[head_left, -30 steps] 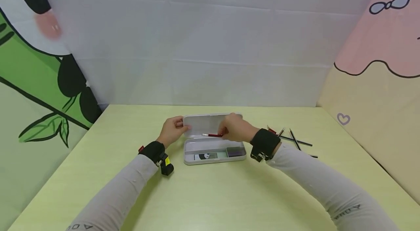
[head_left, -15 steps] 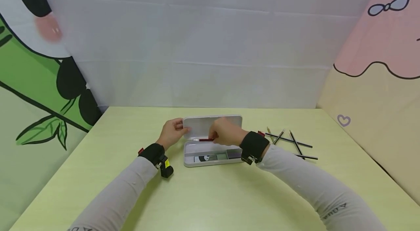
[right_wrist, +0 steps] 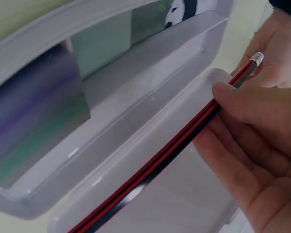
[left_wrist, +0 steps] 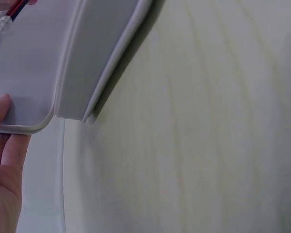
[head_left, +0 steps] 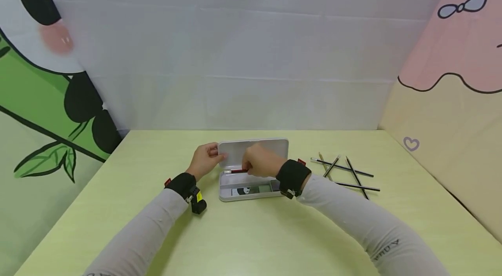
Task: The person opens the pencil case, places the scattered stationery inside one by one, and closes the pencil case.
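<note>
A white pencil case [head_left: 227,180] lies open on the table, its lid [head_left: 231,152] tilted up at the back. At the lid's left edge my left hand [head_left: 204,160] grips, thumb inside and fingers behind. My right hand [head_left: 263,161] pinches a red-and-black striped pencil [right_wrist: 160,158] near its white eraser end, between thumb and fingers. In the head view the pencil lies level across the hinge area, above the case's back compartment, and the hand hides its other end. The front compartment holds a panda-printed piece [right_wrist: 182,12] and a blurred purple-and-green block [right_wrist: 39,111].
Several dark pencils [head_left: 355,176] lie crossed on the yellow table [head_left: 251,241] to the right of the case, beside my right forearm. Behind the table hangs a white cloth [head_left: 251,62]. Printed cartoon panels stand at the left and right.
My right hand has moved left and down with the striped pencil, lowering it from in front of the lid toward the back compartment. The left hand stays on the lid.
</note>
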{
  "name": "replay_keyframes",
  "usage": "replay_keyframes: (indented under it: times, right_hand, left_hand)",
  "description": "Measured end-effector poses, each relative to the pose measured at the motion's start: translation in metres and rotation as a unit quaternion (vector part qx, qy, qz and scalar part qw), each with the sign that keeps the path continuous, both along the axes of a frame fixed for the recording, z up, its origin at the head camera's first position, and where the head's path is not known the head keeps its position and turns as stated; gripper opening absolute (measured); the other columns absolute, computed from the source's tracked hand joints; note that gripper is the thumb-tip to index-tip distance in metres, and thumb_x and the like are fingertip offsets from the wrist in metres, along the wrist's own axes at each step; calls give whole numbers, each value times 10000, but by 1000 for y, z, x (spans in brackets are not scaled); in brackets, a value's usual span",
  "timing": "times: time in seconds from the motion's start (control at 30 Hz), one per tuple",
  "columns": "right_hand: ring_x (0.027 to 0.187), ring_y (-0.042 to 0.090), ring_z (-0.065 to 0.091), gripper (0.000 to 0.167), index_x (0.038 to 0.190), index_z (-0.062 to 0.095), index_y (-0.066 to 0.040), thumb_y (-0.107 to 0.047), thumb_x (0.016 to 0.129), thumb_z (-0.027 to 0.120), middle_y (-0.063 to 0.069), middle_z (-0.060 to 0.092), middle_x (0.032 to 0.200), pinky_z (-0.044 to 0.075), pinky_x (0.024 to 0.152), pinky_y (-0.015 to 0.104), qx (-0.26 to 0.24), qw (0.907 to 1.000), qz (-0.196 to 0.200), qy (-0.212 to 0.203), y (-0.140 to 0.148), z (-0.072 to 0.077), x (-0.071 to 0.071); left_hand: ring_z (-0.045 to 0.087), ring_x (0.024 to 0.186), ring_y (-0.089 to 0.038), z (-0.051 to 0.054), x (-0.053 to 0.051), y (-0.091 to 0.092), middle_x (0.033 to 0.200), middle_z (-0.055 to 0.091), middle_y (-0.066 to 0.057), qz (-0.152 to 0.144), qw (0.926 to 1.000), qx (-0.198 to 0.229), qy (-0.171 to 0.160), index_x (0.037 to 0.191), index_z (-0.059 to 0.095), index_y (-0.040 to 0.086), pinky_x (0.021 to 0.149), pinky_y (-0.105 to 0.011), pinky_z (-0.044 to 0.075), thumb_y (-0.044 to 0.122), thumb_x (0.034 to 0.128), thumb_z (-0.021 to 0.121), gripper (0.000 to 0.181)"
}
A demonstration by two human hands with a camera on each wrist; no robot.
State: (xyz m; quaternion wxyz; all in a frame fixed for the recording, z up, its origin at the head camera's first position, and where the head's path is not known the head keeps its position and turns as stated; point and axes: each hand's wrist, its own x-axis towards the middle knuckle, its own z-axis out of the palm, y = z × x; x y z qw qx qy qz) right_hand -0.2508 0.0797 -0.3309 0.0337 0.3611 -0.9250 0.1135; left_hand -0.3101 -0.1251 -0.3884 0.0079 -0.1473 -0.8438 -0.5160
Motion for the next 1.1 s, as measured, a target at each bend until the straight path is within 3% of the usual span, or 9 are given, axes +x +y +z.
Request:
replay_keyframes:
  times: [0.3, 0.63, 0.9, 1.1]
  right_hand:
    - [621, 62, 538, 136, 780, 767, -59, 66, 760, 718, 27, 732, 740, 494, 579, 189, 343, 9989, 13, 308, -7, -16, -7]
    - [596, 56, 498, 152, 779, 760, -43, 91, 768, 687, 39, 724, 734, 470, 563, 175, 375, 9991, 23, 189, -15, -24, -10]
    - [639, 88, 598, 99, 797, 751, -46, 43, 791, 707, 44, 733, 760, 542, 621, 213, 455, 9984, -161, 291, -17, -37, -14]
    - [619, 72, 565, 86, 782, 739, -51, 30, 796, 711, 40, 720, 743, 531, 602, 208, 414, 9986, -133, 287, -16, -42, -16]
  left_hand:
    - [662, 1092, -367, -1, -1, 1, 1152, 670, -259, -77, 9999, 4, 143, 1207, 605, -54, 912, -435, 557, 39, 882, 656, 342]
    - [660, 1094, -369, 1, 2, -1, 1152, 666, -265, -8, 9999, 29, 163, 1174, 610, -68, 918, -433, 553, 33, 882, 656, 312]
    - [662, 1094, -368, -1, 1, 1, 1156, 667, -265, -5, 9999, 52, 142, 1191, 606, -62, 925, -434, 549, 36, 888, 652, 321]
    - [664, 1092, -365, -1, 4, 1, 1154, 669, -260, 78, 9999, 40, 122, 1194, 608, -56, 930, -438, 546, 44, 890, 653, 323]
